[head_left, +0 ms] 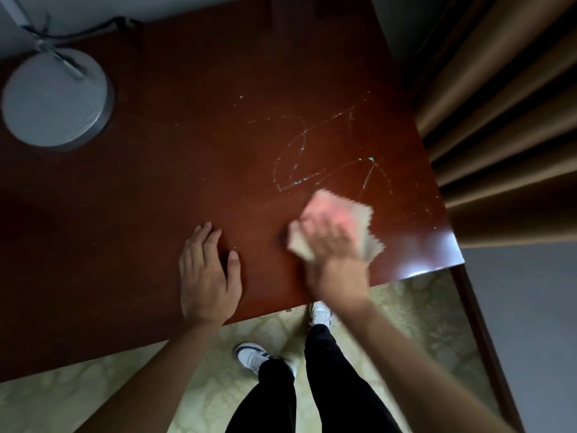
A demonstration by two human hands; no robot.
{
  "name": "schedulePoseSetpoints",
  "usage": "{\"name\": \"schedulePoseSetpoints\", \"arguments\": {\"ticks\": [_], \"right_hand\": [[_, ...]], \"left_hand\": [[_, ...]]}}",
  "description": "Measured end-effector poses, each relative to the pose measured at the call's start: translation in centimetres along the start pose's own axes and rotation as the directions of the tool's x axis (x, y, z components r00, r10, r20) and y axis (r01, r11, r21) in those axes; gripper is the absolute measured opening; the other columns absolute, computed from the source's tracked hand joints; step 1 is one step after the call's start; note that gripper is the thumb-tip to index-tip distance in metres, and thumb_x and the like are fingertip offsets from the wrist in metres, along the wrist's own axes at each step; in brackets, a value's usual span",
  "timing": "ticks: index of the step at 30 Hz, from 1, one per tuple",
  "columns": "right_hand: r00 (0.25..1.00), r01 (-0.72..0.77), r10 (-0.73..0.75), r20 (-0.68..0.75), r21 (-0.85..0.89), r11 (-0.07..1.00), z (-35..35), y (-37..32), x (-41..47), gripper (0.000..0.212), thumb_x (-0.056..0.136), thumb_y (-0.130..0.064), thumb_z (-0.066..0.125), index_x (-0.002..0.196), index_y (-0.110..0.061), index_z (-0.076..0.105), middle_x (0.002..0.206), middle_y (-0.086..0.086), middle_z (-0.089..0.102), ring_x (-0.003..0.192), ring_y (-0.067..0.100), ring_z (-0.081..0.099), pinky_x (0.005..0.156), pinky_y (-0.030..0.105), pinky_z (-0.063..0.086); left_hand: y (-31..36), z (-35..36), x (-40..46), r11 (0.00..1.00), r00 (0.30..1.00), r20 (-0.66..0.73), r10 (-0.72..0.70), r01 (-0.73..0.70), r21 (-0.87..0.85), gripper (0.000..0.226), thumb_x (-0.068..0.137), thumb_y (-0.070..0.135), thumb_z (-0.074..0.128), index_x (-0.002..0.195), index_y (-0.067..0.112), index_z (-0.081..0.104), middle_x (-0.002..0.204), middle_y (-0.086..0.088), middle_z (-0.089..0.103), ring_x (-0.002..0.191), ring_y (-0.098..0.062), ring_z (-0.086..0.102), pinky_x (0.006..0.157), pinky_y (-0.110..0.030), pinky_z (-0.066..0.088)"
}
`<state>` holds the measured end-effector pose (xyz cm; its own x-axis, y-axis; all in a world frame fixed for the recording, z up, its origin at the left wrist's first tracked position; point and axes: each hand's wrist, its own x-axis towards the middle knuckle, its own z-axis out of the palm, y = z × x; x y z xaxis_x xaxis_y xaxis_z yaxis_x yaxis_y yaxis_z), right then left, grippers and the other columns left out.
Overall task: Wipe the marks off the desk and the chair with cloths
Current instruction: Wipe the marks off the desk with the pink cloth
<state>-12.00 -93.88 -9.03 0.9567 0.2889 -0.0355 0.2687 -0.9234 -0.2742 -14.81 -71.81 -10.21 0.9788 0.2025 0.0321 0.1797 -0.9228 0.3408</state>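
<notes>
A dark red-brown desk (156, 189) fills most of the view. Pale green scribbled marks (324, 157) run across its right half. My right hand (331, 248) lies flat on a pink and beige cloth (346, 210) and presses it to the desk just below the marks; hand and cloth are blurred by motion. My left hand (206, 273) rests flat on the bare desk near the front edge, fingers straight, holding nothing. No chair is in view.
A round grey lamp base (53, 98) with a cable stands at the desk's far left. Brown curtains (499, 104) hang close beside the right edge. My legs and white shoes (253, 357) stand on patterned yellow-green carpet (93, 389) below the front edge.
</notes>
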Motion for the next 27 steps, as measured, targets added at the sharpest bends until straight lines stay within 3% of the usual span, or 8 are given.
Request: {"name": "schedulePoseSetpoints", "arguments": {"ticks": [2,6,9,13,16,21,23,27], "right_hand": [[0.981,-0.177,0.173,-0.087,-0.047,0.983,-1.6,5.8,1.2,0.056,0.087,-0.020,0.045,0.143,-0.015,0.048,0.147,0.015,0.048,0.138,0.028,0.041,0.107,0.048,0.042],[0.910,-0.390,0.390,-0.139,0.032,0.920,-2.3,7.9,3.8,0.051,0.096,-0.020,0.039,0.146,-0.014,0.043,0.153,0.015,0.039,0.146,0.033,0.027,0.120,0.045,0.020],[0.967,-0.235,0.237,-0.095,0.035,0.971,-0.1,0.0,2.1,0.066,0.082,-0.019,0.036,0.147,-0.009,0.041,0.153,0.016,0.038,0.145,0.038,0.027,0.119,0.050,0.024],[0.992,0.120,-0.121,0.042,0.036,0.992,0.9,-2.9,-3.5,0.071,0.071,-0.015,0.064,0.141,-0.011,0.051,0.150,0.011,0.044,0.141,0.036,0.036,0.113,0.054,0.032],[1.000,0.015,-0.014,0.022,-0.010,1.000,-0.7,4.0,-2.9,0.076,0.068,-0.013,0.073,0.141,-0.009,0.050,0.146,0.012,0.049,0.138,0.036,0.041,0.108,0.059,0.038],[0.928,-0.350,0.354,-0.115,0.054,0.935,-2.2,8.2,2.9,0.056,0.091,-0.013,0.045,0.147,-0.012,0.041,0.153,0.015,0.039,0.145,0.037,0.027,0.117,0.055,0.022],[0.948,-0.313,0.313,-0.065,0.010,0.950,-1.2,5.4,2.7,0.066,0.086,-0.021,0.036,0.151,-0.016,0.033,0.158,0.011,0.030,0.149,0.036,0.017,0.119,0.052,0.015],[1.000,-0.012,0.011,0.021,0.043,0.999,-0.2,3.2,-4.1,0.070,0.079,-0.017,0.056,0.147,-0.011,0.041,0.154,0.009,0.037,0.145,0.035,0.028,0.117,0.053,0.023]], "left_hand": [[0.1,-0.1,0.1,1.000,1.000,0.016,-0.010,0.010,-0.007,0.051,0.097,0.037,0.036,0.134,0.004,0.050,0.147,-0.014,0.045,0.142,-0.028,0.034,0.118,-0.047,0.026],[0.1,-0.2,0.1,1.000,1.000,0.020,-0.003,0.003,-0.007,0.050,0.098,0.036,0.035,0.133,0.003,0.051,0.146,-0.014,0.046,0.142,-0.029,0.035,0.118,-0.048,0.026],[0.0,-0.2,0.1,1.000,1.000,0.006,0.007,-0.007,-0.007,0.048,0.099,0.033,0.037,0.132,0.002,0.052,0.144,-0.015,0.048,0.141,-0.029,0.037,0.118,-0.047,0.027],[0.1,-0.3,0.0,1.000,1.000,-0.006,0.005,-0.006,-0.005,0.048,0.098,0.032,0.038,0.131,0.001,0.054,0.144,-0.015,0.049,0.140,-0.030,0.038,0.117,-0.048,0.029],[0.1,-0.3,0.1,1.000,1.000,0.013,-0.006,0.006,-0.006,0.049,0.098,0.033,0.037,0.132,0.001,0.053,0.145,-0.015,0.048,0.141,-0.030,0.037,0.117,-0.048,0.027],[0.1,-0.2,0.1,1.000,1.000,0.002,-0.002,0.002,-0.005,0.049,0.098,0.033,0.036,0.131,0.000,0.052,0.144,-0.016,0.048,0.140,-0.031,0.037,0.115,-0.051,0.030],[0.2,-0.2,0.2,1.000,1.000,0.002,0.000,0.000,0.000,0.049,0.098,0.032,0.037,0.131,0.000,0.052,0.144,-0.016,0.048,0.140,-0.031,0.037,0.115,-0.051,0.029],[0.1,0.0,0.0,1.000,1.000,-0.010,0.013,-0.013,0.002,0.047,0.098,0.031,0.039,0.131,0.000,0.051,0.144,-0.016,0.048,0.140,-0.031,0.037,0.115,-0.051,0.030]]}}
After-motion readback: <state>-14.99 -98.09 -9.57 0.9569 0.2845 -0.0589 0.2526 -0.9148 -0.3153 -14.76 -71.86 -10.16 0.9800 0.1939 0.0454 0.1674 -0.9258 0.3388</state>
